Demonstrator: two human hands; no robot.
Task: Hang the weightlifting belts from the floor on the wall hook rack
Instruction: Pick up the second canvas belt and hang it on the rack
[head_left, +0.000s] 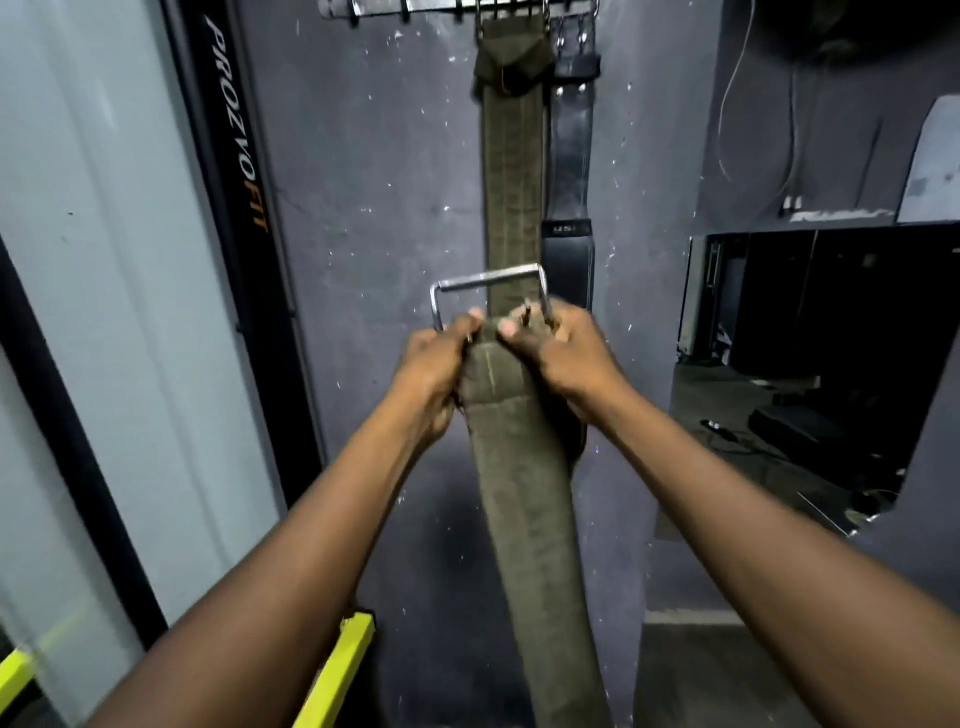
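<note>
An olive green belt (524, 499) hangs down from both my hands in front of the grey wall. My left hand (436, 369) and my right hand (558, 353) grip its top end, just below its steel buckle (488, 283), which stands up above my fingers. High on the wall is the metal hook rack (415, 8). A second olive belt (514, 171) hangs from the rack, straight behind the buckle. Right of that one hangs a black leather belt (569, 166).
A black machine upright with PROZVOFIT lettering (239, 130) stands left of the wall, beside a pale panel (104, 260). A yellow bar (337, 670) lies low at left. A mirror (810, 364) at right reflects the dark gym floor.
</note>
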